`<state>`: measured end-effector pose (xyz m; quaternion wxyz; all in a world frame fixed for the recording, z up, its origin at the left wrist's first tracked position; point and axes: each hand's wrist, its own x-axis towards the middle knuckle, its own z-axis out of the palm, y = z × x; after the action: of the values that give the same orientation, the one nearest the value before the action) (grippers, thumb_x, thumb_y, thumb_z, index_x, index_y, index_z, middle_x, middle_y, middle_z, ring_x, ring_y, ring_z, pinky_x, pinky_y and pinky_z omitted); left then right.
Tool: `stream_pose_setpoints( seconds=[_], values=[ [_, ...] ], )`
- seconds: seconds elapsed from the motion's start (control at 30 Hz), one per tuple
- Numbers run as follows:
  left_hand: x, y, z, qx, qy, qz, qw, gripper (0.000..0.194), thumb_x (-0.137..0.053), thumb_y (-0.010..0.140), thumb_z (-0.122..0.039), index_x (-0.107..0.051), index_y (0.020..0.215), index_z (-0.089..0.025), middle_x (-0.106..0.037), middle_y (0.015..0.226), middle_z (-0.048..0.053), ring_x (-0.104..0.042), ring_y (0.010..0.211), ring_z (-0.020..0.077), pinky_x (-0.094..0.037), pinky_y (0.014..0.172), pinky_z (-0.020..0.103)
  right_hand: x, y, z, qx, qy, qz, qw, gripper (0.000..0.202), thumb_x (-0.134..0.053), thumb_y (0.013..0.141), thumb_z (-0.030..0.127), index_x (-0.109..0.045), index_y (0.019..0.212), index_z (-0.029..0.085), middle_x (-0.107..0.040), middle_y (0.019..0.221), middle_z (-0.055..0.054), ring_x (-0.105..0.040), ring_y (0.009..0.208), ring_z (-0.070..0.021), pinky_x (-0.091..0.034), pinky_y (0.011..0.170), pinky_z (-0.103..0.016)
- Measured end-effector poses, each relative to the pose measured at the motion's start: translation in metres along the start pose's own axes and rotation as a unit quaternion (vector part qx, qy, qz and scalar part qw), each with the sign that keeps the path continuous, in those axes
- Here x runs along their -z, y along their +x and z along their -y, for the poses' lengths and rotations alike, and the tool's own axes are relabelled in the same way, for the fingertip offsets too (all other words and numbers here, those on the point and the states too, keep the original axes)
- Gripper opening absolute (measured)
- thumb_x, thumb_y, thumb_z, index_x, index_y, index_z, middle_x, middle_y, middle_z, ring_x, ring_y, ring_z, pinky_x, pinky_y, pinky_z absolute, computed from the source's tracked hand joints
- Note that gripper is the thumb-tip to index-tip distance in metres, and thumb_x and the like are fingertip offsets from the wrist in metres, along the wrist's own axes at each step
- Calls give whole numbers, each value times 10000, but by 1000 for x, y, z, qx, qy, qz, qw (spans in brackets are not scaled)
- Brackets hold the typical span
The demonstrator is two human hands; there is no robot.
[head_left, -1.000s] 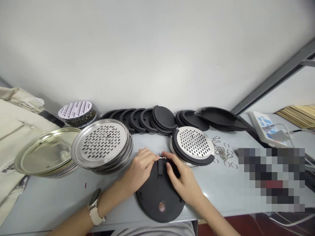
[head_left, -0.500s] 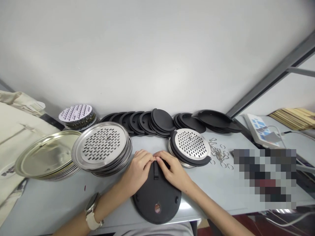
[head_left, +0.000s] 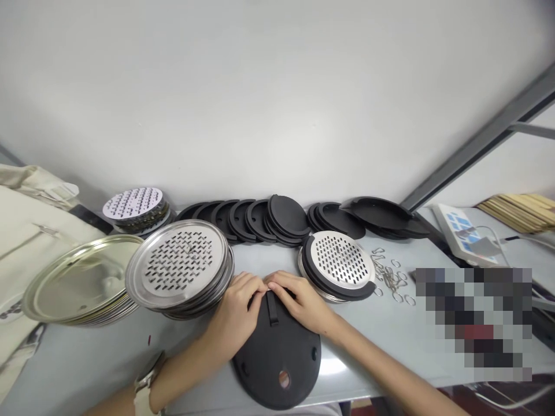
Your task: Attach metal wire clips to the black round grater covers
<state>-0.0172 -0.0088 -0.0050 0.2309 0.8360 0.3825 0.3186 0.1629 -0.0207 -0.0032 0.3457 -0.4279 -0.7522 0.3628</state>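
A round black plate [head_left: 277, 364] lies in front of me at the table's edge. It has a short raised black strap [head_left: 272, 309] near its far rim, a hole towards me and two small knobs at the sides. My left hand [head_left: 243, 306] and my right hand [head_left: 299, 297] meet at the far end of the strap, both closed in a pinch. Between the fingertips shows a bit of a small shiny metal piece [head_left: 269, 290]; the fingers hide most of it. My right hand rests over the plate's far right rim.
Perforated metal discs [head_left: 177, 260] and plain metal trays [head_left: 82, 277] are stacked at left. Black plates [head_left: 288, 216] line the wall. At right are a perforated disc in a black holder [head_left: 342, 260], metal rings with clips [head_left: 392, 277] and a blurred-out patch [head_left: 472, 318].
The plate has turned slightly, its hole moving right and towards me. Both hands have shifted a little left and towards me, still pinching at the strap. My left forearm has moved left.
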Motion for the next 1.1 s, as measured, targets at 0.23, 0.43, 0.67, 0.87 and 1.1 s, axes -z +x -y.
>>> stream_pose_setpoints(
  seconds=[0.23,0.43,0.67,0.87,1.1],
  values=[
    [-11,-11,5,-38,53,-6,998,192,-378,969,-67,-481,870,-196,-530,824,14,-507,802,194,-412,757,351,3,2,0,0,-8,7,1000,229,-369,990,149,-580,1064,194,-629,999,-56,-592,973,-169,-449,886,-297],
    [-9,-7,8,-13,5,1,1000,193,-356,986,-85,-489,915,-205,-539,866,18,-516,838,184,-426,767,334,3,2,2,-8,-6,-5,1000,205,-361,984,149,-559,986,202,-622,948,-44,-593,913,-171,-455,854,-310],
    [-9,-4,8,8,-53,-23,998,183,-403,971,-71,-488,886,-209,-549,853,0,-545,837,155,-438,768,288,2,1,6,-35,-12,-5,999,166,-336,986,164,-485,925,207,-579,922,-50,-569,891,-180,-451,828,-319],
    [-8,-5,10,-1,-71,-17,997,206,-404,968,-61,-527,877,-199,-575,836,3,-555,846,152,-452,782,281,2,2,7,-82,0,-5,997,175,-331,1022,261,-492,984,208,-573,934,-43,-562,879,-175,-441,824,-313],
    [-10,-6,11,-4,-69,-28,997,215,-416,957,-42,-532,859,-195,-578,841,6,-555,846,148,-460,781,280,-1,4,2,-89,13,-11,996,175,-326,1028,274,-486,1059,209,-576,1000,-57,-567,950,-182,-442,877,-323]
  ],
)
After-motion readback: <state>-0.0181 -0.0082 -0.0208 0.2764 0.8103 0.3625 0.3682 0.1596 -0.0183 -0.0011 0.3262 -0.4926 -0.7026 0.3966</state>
